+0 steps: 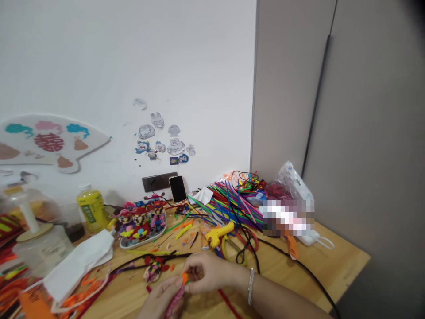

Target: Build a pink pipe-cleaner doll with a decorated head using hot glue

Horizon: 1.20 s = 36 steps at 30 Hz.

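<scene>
Low in the middle of the frame, the person's two bare hands work close together over a wooden table (332,274). The left hand (158,302) sits lowest, its fingers curled around a pink pipe cleaner (175,300) that runs up toward the right hand. The right hand (206,274), with a silver bracelet (251,287) on its wrist, comes in from the lower right, its fingers bent and pressed together, pinching a small orange piece (185,278) at the top of the pink pipe cleaner. The fingertips hide part of that piece, so its exact shape cannot be told. Just left of the hands, a small finished pipe cleaner figure (152,272) lies on the table, with a long dark pipe cleaner (142,261) stretching from it. A red pipe cleaner (229,303) lies just below the right hand. Farther up, a yellow glue gun (215,234) rests beside a heap of colored pipe cleaners (232,206), and a white tray (133,243) holds a group of pipe cleaner figures. A phone (177,189) leans against the wall behind them. At the left stand a yellow bottle (91,207) and a jar with a wooden lid (40,248), with a white tissue (79,261) nearby. A white power strip (308,237) sits at the right, partly behind a blurred patch.
</scene>
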{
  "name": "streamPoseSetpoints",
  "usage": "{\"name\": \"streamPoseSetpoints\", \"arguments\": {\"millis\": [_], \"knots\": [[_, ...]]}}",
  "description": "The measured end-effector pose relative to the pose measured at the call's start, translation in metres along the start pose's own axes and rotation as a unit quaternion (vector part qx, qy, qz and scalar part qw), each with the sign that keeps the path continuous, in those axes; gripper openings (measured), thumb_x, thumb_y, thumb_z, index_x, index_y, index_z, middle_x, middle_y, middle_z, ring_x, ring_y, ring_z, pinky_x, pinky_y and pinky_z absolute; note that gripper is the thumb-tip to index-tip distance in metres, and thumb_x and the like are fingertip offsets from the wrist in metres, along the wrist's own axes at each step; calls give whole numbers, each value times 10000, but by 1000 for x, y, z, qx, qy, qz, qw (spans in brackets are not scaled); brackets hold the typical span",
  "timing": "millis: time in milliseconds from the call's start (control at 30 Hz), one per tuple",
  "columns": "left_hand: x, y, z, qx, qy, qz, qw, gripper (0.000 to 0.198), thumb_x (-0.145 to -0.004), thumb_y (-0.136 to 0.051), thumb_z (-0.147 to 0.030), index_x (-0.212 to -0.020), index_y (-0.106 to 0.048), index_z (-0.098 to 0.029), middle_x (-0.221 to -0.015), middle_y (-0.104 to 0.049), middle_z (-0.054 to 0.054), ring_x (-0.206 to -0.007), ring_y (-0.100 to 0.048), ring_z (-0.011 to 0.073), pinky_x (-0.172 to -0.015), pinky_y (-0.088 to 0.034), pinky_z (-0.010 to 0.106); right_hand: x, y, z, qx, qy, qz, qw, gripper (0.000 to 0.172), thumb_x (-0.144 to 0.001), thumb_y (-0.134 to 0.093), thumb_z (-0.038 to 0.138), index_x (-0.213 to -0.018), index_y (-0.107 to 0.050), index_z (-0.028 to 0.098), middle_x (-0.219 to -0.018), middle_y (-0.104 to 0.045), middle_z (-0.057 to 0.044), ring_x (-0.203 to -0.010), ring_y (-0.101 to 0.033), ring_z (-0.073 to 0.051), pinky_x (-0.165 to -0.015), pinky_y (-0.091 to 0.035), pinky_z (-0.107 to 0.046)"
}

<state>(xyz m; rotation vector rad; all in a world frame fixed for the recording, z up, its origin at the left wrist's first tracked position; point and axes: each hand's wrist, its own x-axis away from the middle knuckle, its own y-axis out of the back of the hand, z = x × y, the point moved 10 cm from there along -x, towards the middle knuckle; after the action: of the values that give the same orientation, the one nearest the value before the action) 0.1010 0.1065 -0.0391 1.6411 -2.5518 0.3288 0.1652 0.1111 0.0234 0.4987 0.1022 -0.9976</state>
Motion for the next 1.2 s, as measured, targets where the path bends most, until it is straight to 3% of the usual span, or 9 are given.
{"name": "streamPoseSetpoints", "arguments": {"millis": [133, 267, 567, 633, 800, 1200], "knots": [[2, -2, -3, 16, -14, 6, 1000, 435, -596, -629, -586, -552, -525, -166, -349, -362, -100, -261, -174, 3, -296, -66, 170, 1, 2, 7, 26, 20, 16, 999, 190, -657, -656, 214, -825, -628, 130, -623, -466, 53, -544, -401, -52, -483, -337, -146], [6, -1, -5, 30, -8, -13, 999, 389, -564, -691, -527, -586, -552, -164, -361, -353, -108, -284, -166, 7, -298, -51, 168, 1, 4, 17, 71, 59, 15, 996, 212, -680, -655, 261, -849, -640, 135, -658, -480, 33, -573, -422, -68, -503, -352, -154], [2, 6, -12, -14, -45, -26, 999, 388, -568, -691, -520, -559, -591, -145, -406, -471, -55, -330, -330, 44, -312, -193, 170, 1, 1, 24, 200, 96, 12, 975, 216, -735, -607, 275, -899, -637, 138, -697, -553, 0, -608, -478, -96, -546, -394, -167], [0, 4, -9, -19, -47, -10, 999, 430, -607, -633, -565, -540, -568, -145, -358, -444, -61, -284, -301, 35, -298, -172, 171, 1, 0, 26, 213, 102, 16, 972, 211, -746, -598, 278, -904, -632, 141, -705, -562, -3, -613, -481, -99, -552, -394, -171], [3, -8, -8, 21, -26, 31, 999, 399, -669, -594, -541, -583, -516, -160, -338, -379, -104, -236, -199, 1, -275, -110, 160, 2, 1, 34, 218, 122, 9, 968, 210, -768, -583, 299, -871, -635, 123, -689, -568, -13, -616, -482, -107, -563, -391, -182], [18, -11, -25, 27, -10, -1, 1000, 408, -611, -643, -541, -600, -486, -165, -386, -375, -118, -289, -180, -3, -303, -75, 163, 2, 0, 33, 205, 88, 12, 975, 172, -779, -582, 275, -873, -633, 141, -733, -582, -17, -662, -505, -117, -614, -411, -198]]}}
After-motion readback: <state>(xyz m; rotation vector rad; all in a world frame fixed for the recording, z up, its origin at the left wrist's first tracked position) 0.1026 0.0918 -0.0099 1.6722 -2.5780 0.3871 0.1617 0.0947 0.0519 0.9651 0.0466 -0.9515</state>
